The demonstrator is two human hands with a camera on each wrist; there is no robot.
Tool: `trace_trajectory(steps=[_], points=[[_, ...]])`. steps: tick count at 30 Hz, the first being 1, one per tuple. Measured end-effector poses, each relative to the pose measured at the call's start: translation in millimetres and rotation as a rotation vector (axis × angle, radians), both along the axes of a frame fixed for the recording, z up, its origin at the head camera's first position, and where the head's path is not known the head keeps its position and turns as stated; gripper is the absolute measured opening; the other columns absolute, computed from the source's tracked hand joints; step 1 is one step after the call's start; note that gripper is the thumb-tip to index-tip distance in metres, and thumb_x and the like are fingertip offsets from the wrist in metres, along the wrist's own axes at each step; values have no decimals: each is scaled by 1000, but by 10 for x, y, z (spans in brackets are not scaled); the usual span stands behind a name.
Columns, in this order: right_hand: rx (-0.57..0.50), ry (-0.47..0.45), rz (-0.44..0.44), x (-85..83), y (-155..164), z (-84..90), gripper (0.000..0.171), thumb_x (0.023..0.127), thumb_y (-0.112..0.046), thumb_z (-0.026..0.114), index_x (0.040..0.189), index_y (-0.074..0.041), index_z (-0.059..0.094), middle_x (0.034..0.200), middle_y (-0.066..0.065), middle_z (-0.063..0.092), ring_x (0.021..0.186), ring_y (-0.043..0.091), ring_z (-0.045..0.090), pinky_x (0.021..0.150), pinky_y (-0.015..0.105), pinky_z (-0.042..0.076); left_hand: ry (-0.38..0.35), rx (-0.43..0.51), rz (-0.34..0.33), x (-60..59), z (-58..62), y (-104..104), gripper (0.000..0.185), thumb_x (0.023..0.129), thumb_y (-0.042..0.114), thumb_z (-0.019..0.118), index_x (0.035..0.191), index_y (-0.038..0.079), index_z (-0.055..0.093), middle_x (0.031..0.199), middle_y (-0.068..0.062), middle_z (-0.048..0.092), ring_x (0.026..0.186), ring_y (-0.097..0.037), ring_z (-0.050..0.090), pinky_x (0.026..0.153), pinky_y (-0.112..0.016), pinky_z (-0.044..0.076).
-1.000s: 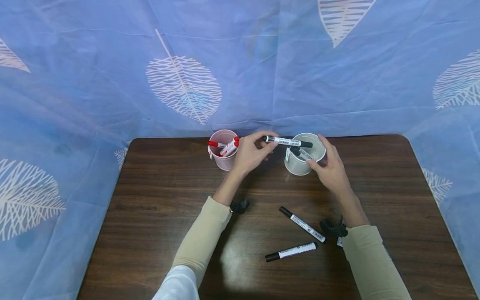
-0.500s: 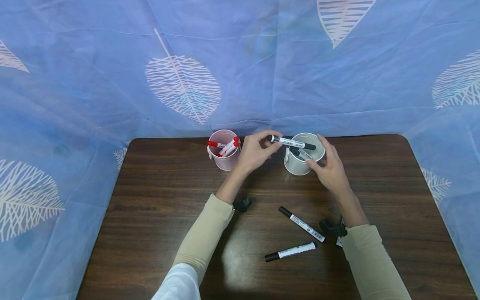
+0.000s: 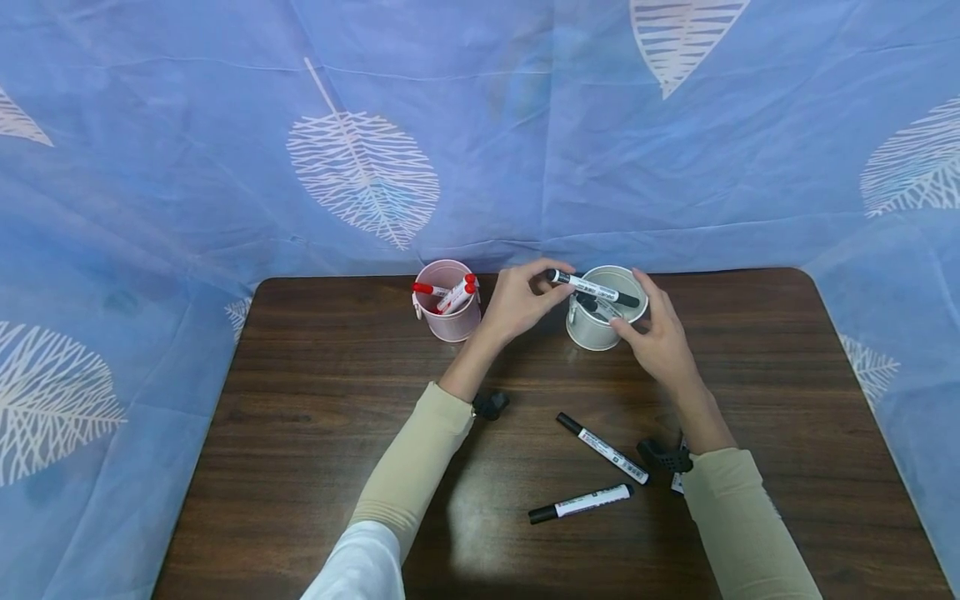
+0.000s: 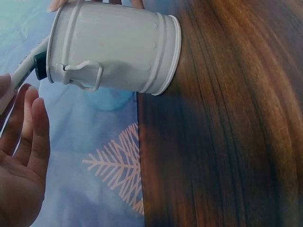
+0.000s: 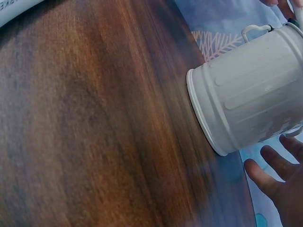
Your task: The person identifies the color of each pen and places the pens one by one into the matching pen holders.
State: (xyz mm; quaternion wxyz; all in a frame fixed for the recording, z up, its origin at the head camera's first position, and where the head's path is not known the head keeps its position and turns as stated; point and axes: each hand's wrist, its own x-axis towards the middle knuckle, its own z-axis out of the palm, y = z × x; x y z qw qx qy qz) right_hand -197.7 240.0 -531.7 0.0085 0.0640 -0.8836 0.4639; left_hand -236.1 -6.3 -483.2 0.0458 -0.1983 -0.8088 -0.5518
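Dark wood table (image 3: 315,392), left hand (image 3: 517,304) pinching a black marker (image 3: 594,288) over the white cup (image 3: 592,332), right hand (image 3: 656,337) loosely cupping its 3 o'clock side.

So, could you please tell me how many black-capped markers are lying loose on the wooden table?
2: one black-capped marker lies diagonally near the right forearm, the other nearer the front edge; something by the right sleeve may hide another.

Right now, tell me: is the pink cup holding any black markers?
No, the pink cup holds only red-capped markers; black ones sit in the white cup.
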Motion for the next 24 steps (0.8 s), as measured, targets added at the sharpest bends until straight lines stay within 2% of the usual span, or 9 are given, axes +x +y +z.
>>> trace_trajectory(steps=[2, 6, 9, 17, 24], points=[[0, 5, 3, -1, -1, -5, 82, 96, -28, 68, 160, -33, 17, 152, 21, 30, 135, 43, 37, 100, 63, 40, -6, -5, -10, 5, -11, 11, 25, 87, 19, 78, 111, 15, 74, 71, 0, 67, 60, -10, 57, 51, -24, 39], [-2, 17, 0, -7, 1, -23, 82, 96, -28, 68, 159, -33, 17, 151, 21, 31, 134, 44, 38, 100, 63, 40, -19, 0, -41, 16, -29, 31, 32, 88, 19, 77, 119, 14, 72, 95, 2, 74, 69, -8, 63, 58, -23, 46], [-5, 21, 0, -12, 3, -39, 82, 95, -28, 68, 159, -33, 17, 152, 22, 30, 134, 45, 37, 100, 64, 40, -20, 5, -56, 27, -45, 40, 37, 89, 17, 76, 125, 12, 69, 110, 3, 73, 73, -6, 64, 62, -24, 48], [-12, 9, -3, -8, 0, -31, 83, 95, -26, 68, 159, -34, 17, 152, 21, 30, 135, 45, 37, 100, 65, 39, -42, 11, -68, 50, -51, 2, 46, 89, 18, 77, 132, 14, 64, 116, -1, 72, 76, -6, 65, 62, -24, 49], [-1, 0, -6, -1, -1, -10, 82, 95, -28, 68, 159, -35, 16, 154, 21, 29, 135, 45, 36, 101, 64, 39, -6, 21, -36, 81, -116, -32, 46, 87, 15, 78, 130, 10, 64, 113, -4, 73, 72, -8, 65, 63, -24, 49]])
